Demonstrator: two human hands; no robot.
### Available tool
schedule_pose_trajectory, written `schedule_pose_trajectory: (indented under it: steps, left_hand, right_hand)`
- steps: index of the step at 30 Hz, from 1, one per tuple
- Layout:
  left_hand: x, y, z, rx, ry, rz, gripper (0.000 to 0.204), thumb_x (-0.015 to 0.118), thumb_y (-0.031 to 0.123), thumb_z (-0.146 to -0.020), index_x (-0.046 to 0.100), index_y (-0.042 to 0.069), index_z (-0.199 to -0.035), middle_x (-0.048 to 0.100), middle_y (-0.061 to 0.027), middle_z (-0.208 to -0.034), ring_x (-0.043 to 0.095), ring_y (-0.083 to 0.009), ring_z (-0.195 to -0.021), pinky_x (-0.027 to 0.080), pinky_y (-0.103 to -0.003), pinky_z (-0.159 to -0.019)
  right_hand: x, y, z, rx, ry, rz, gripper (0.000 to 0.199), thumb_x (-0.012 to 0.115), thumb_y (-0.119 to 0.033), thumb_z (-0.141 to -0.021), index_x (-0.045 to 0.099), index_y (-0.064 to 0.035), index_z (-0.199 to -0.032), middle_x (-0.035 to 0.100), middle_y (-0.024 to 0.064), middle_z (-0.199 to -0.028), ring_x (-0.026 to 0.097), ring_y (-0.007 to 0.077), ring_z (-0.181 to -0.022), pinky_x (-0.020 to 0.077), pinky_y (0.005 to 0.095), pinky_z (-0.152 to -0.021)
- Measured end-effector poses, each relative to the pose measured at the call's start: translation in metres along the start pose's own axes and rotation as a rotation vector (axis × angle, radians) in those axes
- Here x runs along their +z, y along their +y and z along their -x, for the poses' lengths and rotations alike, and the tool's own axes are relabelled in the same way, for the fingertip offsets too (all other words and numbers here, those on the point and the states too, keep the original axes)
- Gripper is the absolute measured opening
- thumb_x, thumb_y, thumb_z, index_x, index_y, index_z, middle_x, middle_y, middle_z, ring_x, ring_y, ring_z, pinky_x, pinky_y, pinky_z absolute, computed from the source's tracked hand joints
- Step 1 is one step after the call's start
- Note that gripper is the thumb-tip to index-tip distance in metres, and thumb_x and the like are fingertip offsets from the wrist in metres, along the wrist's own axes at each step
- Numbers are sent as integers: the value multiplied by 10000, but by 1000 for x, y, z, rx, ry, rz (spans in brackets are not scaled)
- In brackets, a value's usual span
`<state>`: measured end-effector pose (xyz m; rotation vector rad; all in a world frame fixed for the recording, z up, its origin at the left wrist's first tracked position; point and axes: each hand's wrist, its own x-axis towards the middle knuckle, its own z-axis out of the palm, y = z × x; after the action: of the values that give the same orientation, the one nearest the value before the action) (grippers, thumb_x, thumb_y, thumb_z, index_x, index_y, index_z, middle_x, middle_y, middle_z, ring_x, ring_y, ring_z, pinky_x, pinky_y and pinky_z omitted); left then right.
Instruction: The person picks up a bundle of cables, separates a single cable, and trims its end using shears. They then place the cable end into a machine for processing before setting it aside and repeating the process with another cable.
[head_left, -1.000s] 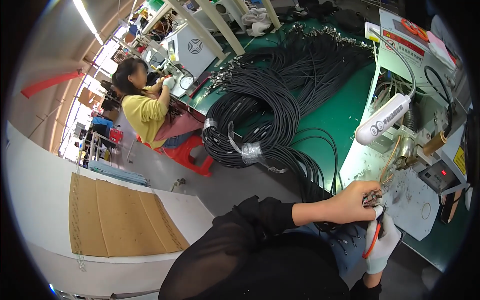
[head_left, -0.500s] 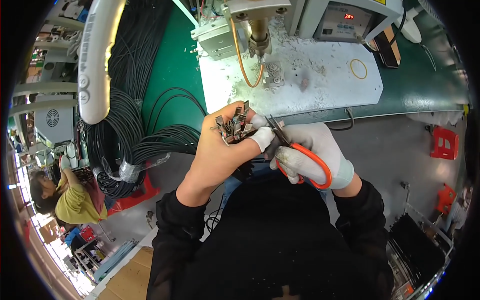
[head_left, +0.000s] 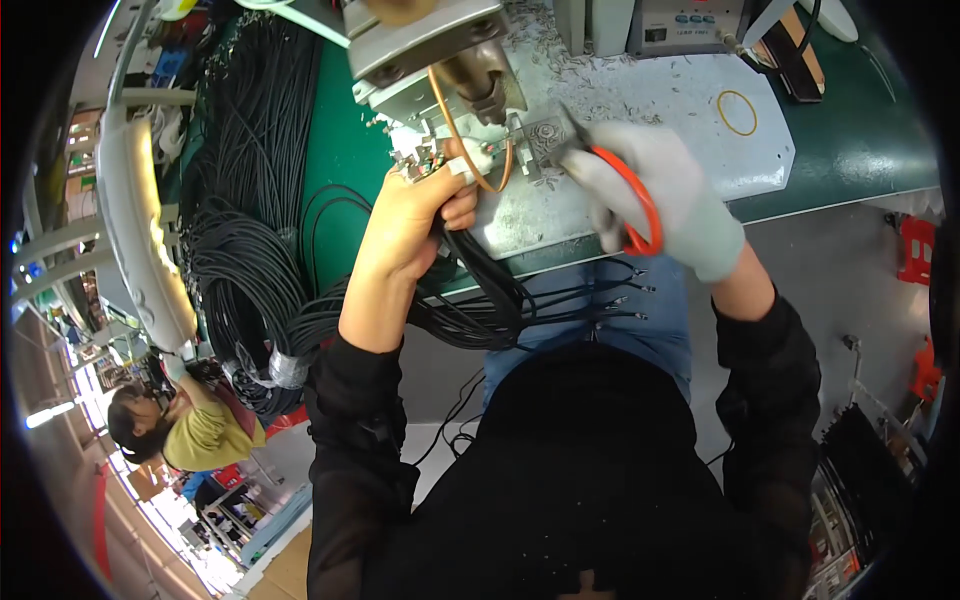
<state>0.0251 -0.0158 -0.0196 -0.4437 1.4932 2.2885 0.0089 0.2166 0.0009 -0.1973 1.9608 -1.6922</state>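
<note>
Left hand [head_left: 408, 215] is at the left side of the pale work plate [head_left: 640, 110], fingers curled and pressed in around a bunch of black cables [head_left: 490, 285]; metal connector ends [head_left: 415, 158] stick out above the fist, cables drop out below it toward the lap. White covering on the thumb tip, which sits just beside the copper-coloured tube [head_left: 447, 105] under the machine head [head_left: 480, 80]; can't tell exactly what the fingertips pinch there, tube is in the way. Right hand [head_left: 665, 185], white glove, fingers bent around the orange handles of the snips [head_left: 645, 200]; blades point up-left, near the small metal block [head_left: 546, 138] on the plate, can't tell if they're apart or together. More cable ends with metal tips lie over the jeans [head_left: 650, 345]. Big cable coil [head_left: 240, 270] is left of the left forearm, next to the lit lamp [head_left: 140, 230]. Yellow ring [head_left: 738, 112] lies on the plate's right part, well apart from both hands. Co-worker in a yellow top [head_left: 208, 437] is at far left
</note>
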Motion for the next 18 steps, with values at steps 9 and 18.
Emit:
schedule_pose_trajectory:
  steps: [9, 18]
  left_hand:
    - [8, 13, -29, -35, -30, -411, 67, 629, 45, -807, 597, 7, -762, 471, -4, -524, 427, -78, -472, 334, -238, -444]
    - [22, 16, -20, 87, 193, -757, 174, 703, 116, -727, 640, -11, -828, 583, -19, -654, 538, -97, -601, 430, -236, -556]
  right_hand:
    - [0, 9, -49, -67, -127, -85, 271, 559, -217, -883, 557, 34, -780, 549, 69, -544, 538, 126, -411, 427, 248, -394]
    - [0, 18, -59, -468, -136, 169, 239, 571, -177, -867, 539, 22, -739, 542, 65, -532, 537, 130, -406, 426, 248, -384]
